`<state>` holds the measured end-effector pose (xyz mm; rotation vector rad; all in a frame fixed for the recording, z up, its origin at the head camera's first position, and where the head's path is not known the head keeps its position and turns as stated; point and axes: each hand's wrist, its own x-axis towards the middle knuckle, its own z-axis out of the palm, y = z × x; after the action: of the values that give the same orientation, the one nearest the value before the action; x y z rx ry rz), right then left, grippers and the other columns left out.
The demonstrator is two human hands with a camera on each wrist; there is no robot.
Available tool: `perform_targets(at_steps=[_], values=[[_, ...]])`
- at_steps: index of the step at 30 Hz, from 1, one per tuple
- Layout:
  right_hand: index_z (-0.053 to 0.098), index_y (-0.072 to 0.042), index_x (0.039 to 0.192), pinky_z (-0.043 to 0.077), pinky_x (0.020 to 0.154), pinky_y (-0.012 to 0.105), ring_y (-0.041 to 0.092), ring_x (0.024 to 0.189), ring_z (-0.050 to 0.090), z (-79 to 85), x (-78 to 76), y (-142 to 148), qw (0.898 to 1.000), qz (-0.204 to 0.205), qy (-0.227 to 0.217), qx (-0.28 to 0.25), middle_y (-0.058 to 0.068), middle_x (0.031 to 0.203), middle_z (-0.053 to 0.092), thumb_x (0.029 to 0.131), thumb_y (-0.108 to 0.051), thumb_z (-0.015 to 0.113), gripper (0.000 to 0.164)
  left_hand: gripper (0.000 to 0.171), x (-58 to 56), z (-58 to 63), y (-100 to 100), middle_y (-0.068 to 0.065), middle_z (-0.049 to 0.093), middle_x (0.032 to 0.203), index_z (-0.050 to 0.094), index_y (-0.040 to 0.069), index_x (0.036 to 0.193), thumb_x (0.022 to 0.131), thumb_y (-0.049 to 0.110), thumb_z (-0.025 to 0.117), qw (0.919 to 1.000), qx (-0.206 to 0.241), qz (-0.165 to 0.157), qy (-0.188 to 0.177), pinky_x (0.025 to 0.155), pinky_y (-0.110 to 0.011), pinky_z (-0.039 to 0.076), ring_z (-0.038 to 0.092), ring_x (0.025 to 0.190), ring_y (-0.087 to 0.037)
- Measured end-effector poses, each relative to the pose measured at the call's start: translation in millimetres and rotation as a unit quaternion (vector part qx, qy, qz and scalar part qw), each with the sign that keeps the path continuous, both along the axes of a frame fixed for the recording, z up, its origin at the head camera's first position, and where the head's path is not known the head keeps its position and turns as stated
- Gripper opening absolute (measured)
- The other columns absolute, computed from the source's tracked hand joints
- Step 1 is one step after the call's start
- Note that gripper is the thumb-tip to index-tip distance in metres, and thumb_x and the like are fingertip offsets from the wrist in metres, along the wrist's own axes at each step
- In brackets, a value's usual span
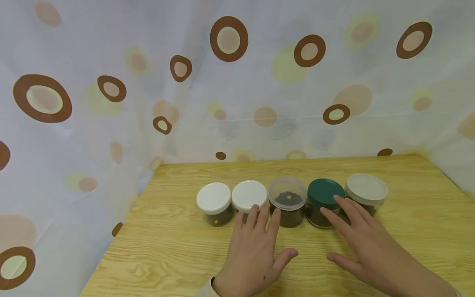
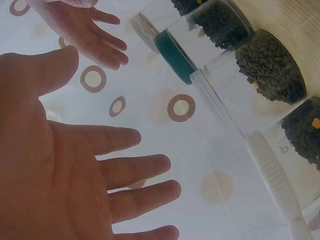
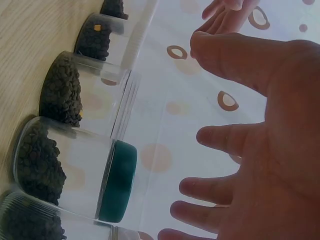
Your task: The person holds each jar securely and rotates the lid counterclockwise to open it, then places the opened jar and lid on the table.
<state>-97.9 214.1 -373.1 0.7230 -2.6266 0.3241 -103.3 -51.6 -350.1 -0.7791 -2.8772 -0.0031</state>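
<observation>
Several clear jars with dark pellets stand in a row on a wooden table. From the left come a white-lidded jar (image 1: 214, 202), a second white-lidded jar (image 1: 249, 194), a jar with a clear lid (image 1: 288, 198), one with a green lid (image 1: 323, 192) and one with an off-white lid (image 1: 366, 187). My left hand (image 1: 256, 249) hovers with spread fingers in front of the second and clear-lidded jars. Fingers apart, my right hand (image 1: 365, 243) is in front of the green-lidded and off-white-lidded jars. Both palms (image 2: 60, 165) (image 3: 280, 165) hold nothing.
The wood-grain table (image 1: 156, 255) reaches back to a white curtain (image 1: 200, 136) printed with brown rings and pale dots, which also hangs along the left and right sides. Orange bits (image 3: 97, 27) show among the pellets in some jars.
</observation>
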Motion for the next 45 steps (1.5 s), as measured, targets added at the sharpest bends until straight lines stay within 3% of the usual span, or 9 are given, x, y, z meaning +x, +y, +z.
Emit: perform_targets(at_steps=[9,12,17,21,24,30,33,37,45], values=[[0.048,-0.015,0.145,0.049,0.083,0.065,0.045,0.125,0.048,2.7,-2.4,-1,1.0,0.001,-0.009,-0.001,0.021,0.147,0.041,0.071,-0.045,0.086,0.088,0.079,-2.7,4.3,-2,-0.008,0.036,0.159,0.037,0.019,0.153,0.096,0.073,0.025,0.9996,-0.009,-0.008,0.025,0.11,-0.055,0.039,0.041,0.143,-0.028],[0.049,-0.014,0.144,0.049,0.083,0.064,0.044,0.126,0.048,1.8,-2.2,1,1.0,-0.007,-0.022,0.003,0.021,0.145,0.042,0.071,-0.045,0.086,0.087,0.078,-2.8,3.4,-2,-0.008,0.036,0.159,0.037,0.019,0.152,0.097,0.072,0.026,0.9996,-0.013,-0.018,0.018,0.111,-0.053,0.04,0.04,0.144,-0.027],[0.05,-0.013,0.142,0.049,0.078,0.065,0.042,0.127,0.043,-3.5,-1.3,10,1.0,-0.012,0.001,0.009,0.02,0.143,0.044,0.068,-0.046,0.087,0.089,0.067,-5.5,-1.9,-3,-0.008,0.041,0.157,0.044,0.019,0.148,0.101,0.063,0.025,0.997,0.008,-0.074,0.022,0.112,-0.047,0.042,0.039,0.146,-0.025],[0.052,-0.013,0.14,0.047,0.075,0.066,0.042,0.125,0.044,-7.7,-2.7,18,0.999,0.001,0.032,-0.007,0.02,0.142,0.046,0.07,-0.053,0.084,0.087,0.057,-11.5,-7.0,-5,-0.007,0.05,0.148,0.053,0.018,0.139,0.104,0.056,0.029,0.9879,0.042,-0.13,0.072,0.11,-0.04,0.045,0.046,0.141,-0.024],[0.054,-0.013,0.137,0.046,0.075,0.064,0.041,0.121,0.047,-8.7,-3.7,24,0.998,0.015,0.058,-0.029,0.018,0.138,0.048,0.075,-0.06,0.077,0.082,0.051,-16.3,-7.0,-5,-0.006,0.054,0.144,0.056,0.018,0.134,0.105,0.053,0.033,0.9825,0.061,-0.152,0.088,0.108,-0.038,0.047,0.05,0.136,-0.022],[0.055,-0.013,0.136,0.041,0.081,0.056,0.039,0.115,0.048,-7.5,-2.6,33,0.996,0.015,0.074,-0.056,0.016,0.132,0.051,0.08,-0.063,0.07,0.076,0.049,-26.4,-2.3,2,-0.007,0.053,0.145,0.054,0.018,0.135,0.104,0.052,0.038,0.9868,0.06,-0.144,0.044,0.109,-0.04,0.046,0.049,0.137,-0.022],[0.057,-0.011,0.133,0.041,0.079,0.053,0.036,0.11,0.05,-8.9,-3.1,39,0.994,0.023,0.094,-0.057,0.016,0.129,0.053,0.082,-0.067,0.065,0.076,0.049,-30.0,-0.9,12,-0.004,0.052,0.146,0.054,0.019,0.137,0.102,0.052,0.042,0.988,0.048,-0.141,0.04,0.108,-0.039,0.047,0.047,0.138,-0.02],[0.059,-0.009,0.132,0.041,0.075,0.053,0.035,0.105,0.052,-11.8,-2.5,46,0.992,0.028,0.108,-0.055,0.02,0.129,0.053,0.083,-0.072,0.059,0.08,0.05,-35.2,3.0,30,0.0,0.052,0.144,0.055,0.021,0.137,0.101,0.053,0.044,0.9867,0.041,-0.15,0.048,0.105,-0.036,0.049,0.048,0.136,-0.016],[0.058,-0.01,0.135,0.04,0.076,0.054,0.037,0.104,0.052,-20.2,-3.5,53,0.992,0.024,0.112,-0.052,0.023,0.13,0.052,0.081,-0.074,0.061,0.084,0.05,-47.5,12.7,61,0.002,0.054,0.144,0.054,0.023,0.14,0.102,0.052,0.041,0.9824,0.003,-0.164,0.089,0.104,-0.032,0.049,0.05,0.134,-0.013]])
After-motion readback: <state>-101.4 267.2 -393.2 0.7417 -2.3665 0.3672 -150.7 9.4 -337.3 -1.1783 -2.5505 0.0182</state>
